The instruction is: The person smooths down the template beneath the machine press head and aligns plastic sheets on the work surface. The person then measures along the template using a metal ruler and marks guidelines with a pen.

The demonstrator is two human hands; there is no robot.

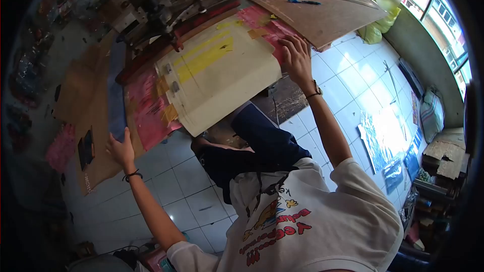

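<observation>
My left hand (121, 147) is at the lower end of a long blue-grey strip (117, 90), beside the pink left part of the work surface (148, 113). Its fingers look apart; whether they grip the strip's end is hard to tell. My right hand (297, 58) lies with spread fingers on the pink right edge of the same surface. Between the hands a cream sheet (232, 75) with yellow stripes (204, 60) covers the middle, its near edge hanging over the front. Small metal clips (175, 86) sit along the sheet's left side. A red bar (206, 17) runs behind it.
A machine (161, 17) stands behind the bar. Brown board (302, 12) at the back right bears a blue pen (304, 2). Brown sheet material (83, 100) and a dark phone-like object (86, 149) are at left. Shiny sheets (380, 136) lie on the tiled floor.
</observation>
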